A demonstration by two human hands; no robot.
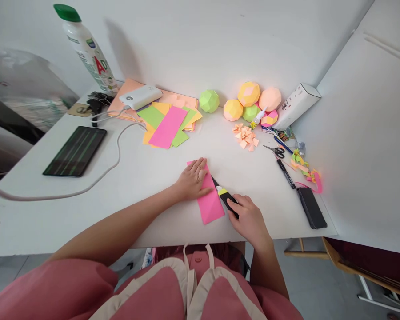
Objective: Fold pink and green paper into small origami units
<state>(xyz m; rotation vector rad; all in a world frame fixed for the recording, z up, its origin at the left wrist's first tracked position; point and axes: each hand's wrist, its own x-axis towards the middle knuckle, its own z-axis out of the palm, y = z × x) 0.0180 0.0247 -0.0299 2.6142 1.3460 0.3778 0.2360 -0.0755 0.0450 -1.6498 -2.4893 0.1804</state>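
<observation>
A pink paper strip [209,205] lies on the white table [153,195] near its front edge. My left hand [192,180] rests flat on the strip's upper half, fingers stretched out and pressing it down. My right hand [249,218] is closed round a black and yellow utility knife [224,196], whose blade end lies along the strip's right edge.
A stack of coloured paper sheets [166,122] lies behind, with a white power bank [140,97] and cable. Several paper balls [250,104], folded pieces [245,136], scissors [276,151], a pen [286,173] and a dark phone [311,207] are at right. A tablet [76,150] and bottle [86,49] are at left.
</observation>
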